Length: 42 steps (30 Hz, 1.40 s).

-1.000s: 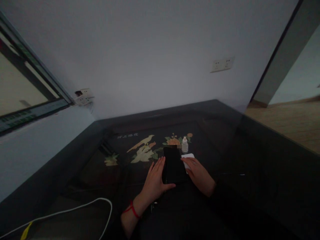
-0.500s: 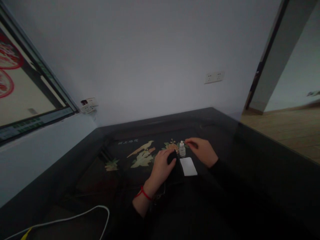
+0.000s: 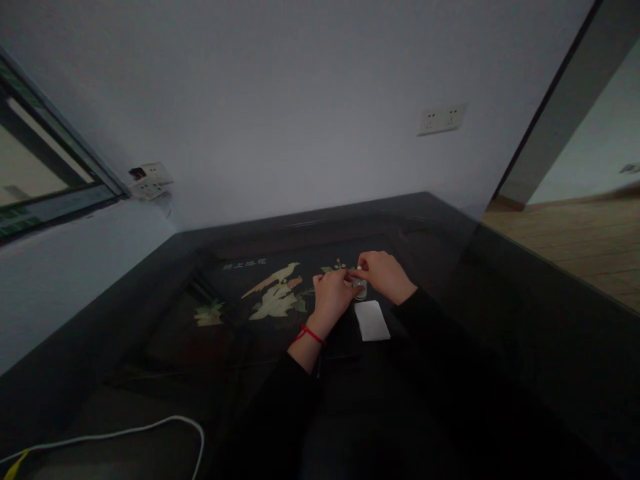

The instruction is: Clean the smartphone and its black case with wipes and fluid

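Note:
Both of my hands meet over a small white dropper bottle on the dark table. My left hand, with a red string at the wrist, grips the bottle's body. The fingers of my right hand pinch the cap at its top. A white rectangular cloth or card lies flat just in front of the bottle. A black phone lies on the table by my left wrist, mostly hidden in the dark.
The table top carries an inlaid bird-and-flower picture. A white cable with a yellow end curls across the near left. Wall sockets sit on the back wall, and more sockets by the window at the left. Wooden floor shows at the right.
My left hand left the phone and came up to the bottle. My right hand went from the white cloth to the bottle's cap. Both hands now hold the bottle.

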{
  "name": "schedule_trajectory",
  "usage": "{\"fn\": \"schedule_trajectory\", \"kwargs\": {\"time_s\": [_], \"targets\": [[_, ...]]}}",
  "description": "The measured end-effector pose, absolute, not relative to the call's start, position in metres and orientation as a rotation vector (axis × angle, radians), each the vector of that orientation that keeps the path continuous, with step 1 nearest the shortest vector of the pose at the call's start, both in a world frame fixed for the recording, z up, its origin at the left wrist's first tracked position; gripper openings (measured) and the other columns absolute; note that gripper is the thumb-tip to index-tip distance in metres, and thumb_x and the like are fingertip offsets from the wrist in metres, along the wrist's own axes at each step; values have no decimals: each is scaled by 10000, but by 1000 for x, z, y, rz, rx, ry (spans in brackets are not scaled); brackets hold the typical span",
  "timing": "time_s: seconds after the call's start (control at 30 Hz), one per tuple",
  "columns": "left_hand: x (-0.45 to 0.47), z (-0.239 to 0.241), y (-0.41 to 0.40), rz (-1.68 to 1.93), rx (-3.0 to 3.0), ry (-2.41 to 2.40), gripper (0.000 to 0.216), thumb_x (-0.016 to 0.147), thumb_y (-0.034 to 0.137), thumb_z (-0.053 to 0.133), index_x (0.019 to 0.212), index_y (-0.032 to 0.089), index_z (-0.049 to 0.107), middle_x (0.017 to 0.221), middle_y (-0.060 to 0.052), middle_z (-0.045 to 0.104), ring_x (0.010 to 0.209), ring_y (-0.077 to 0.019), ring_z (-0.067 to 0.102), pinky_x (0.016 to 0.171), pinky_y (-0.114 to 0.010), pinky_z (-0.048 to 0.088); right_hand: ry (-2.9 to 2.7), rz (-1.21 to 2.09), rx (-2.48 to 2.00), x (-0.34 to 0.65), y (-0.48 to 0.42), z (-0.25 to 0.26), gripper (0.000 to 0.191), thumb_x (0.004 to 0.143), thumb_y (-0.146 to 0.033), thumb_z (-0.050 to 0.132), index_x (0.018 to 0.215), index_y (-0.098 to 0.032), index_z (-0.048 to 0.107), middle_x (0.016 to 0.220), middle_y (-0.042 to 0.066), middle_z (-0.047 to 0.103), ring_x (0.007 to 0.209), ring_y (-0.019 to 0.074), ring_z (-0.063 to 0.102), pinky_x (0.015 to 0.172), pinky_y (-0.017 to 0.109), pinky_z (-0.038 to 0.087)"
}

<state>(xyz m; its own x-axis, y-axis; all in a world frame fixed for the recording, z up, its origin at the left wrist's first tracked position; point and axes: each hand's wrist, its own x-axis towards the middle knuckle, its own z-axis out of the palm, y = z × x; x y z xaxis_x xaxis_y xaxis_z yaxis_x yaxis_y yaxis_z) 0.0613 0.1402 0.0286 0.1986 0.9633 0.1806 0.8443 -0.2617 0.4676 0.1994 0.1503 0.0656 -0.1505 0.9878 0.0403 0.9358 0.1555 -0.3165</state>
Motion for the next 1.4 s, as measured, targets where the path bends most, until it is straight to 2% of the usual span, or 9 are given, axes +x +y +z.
{"fn": "schedule_trajectory", "kwargs": {"time_s": [0.2,0.37,0.53,0.73,1.13,1.33,1.4], "targets": [[56,25,149,620,2225,1643,260,785,378,677,1008,245,685,947,-19,740,948,-218,651,914,-402,358,-2205,377,-1759,199,151,70,237,917,-331,593,1078,-161,628,1066,60,659,943,184,641,847,398,532],[51,26,153,603,2227,1581,263,785,381,682,1019,260,688,940,1,741,917,-198,655,892,-376,389,-2122,448,-1654,203,159,67,139,807,-207,696,933,-155,723,858,70,740,835,197,697,765,302,535],[52,24,156,605,2231,1562,272,792,392,677,1011,231,687,964,-18,742,933,-206,652,932,-396,380,-2109,478,-1545,210,163,64,136,824,-195,645,907,-155,745,851,66,753,813,190,702,708,271,523],[53,21,157,622,2244,1535,245,787,357,684,988,217,687,965,-21,736,949,-203,651,902,-365,404,-2153,449,-1499,213,163,65,175,827,-156,610,932,-167,750,883,58,757,822,179,695,700,250,495],[53,21,155,618,2235,1553,274,794,365,678,1025,220,687,945,-20,737,927,-196,654,870,-347,426,-2062,177,-1688,201,154,66,115,816,-283,665,827,-212,755,776,54,725,739,206,662,640,293,443],[53,20,153,642,2252,1543,255,800,372,670,1004,222,696,951,-19,740,903,-190,658,877,-356,409,-1942,77,-1620,211,132,106,128,848,-299,646,884,-214,734,838,36,740,764,191,673,683,301,468],[53,20,152,651,2255,1537,231,803,369,665,985,230,700,930,-12,740,890,-186,659,893,-365,396,-1819,39,-1487,224,122,122,107,834,-285,663,828,-204,732,818,43,740,739,184,679,664,295,473]]}}
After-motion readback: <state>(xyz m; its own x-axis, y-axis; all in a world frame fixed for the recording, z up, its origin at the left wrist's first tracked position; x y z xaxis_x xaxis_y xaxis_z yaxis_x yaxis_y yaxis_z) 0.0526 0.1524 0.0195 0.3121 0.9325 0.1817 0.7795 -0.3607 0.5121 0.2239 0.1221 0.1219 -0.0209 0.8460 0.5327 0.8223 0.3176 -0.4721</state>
